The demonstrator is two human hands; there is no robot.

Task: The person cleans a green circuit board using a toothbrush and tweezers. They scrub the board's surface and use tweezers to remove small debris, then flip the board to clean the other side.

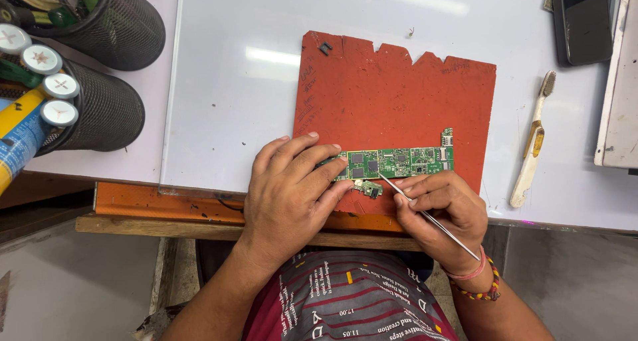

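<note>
A long green circuit board lies on a red rubber mat near the mat's front edge. My left hand rests flat on the board's left end, fingers pressing it down. My right hand grips thin metal tweezers, whose tip touches the board's lower edge near the middle. A small green board piece sits just below the main board, between my two hands.
Two black mesh cups with screwdrivers stand at the far left. A worn white toothbrush lies right of the mat. A dark phone sits at the top right, beside a white tray edge.
</note>
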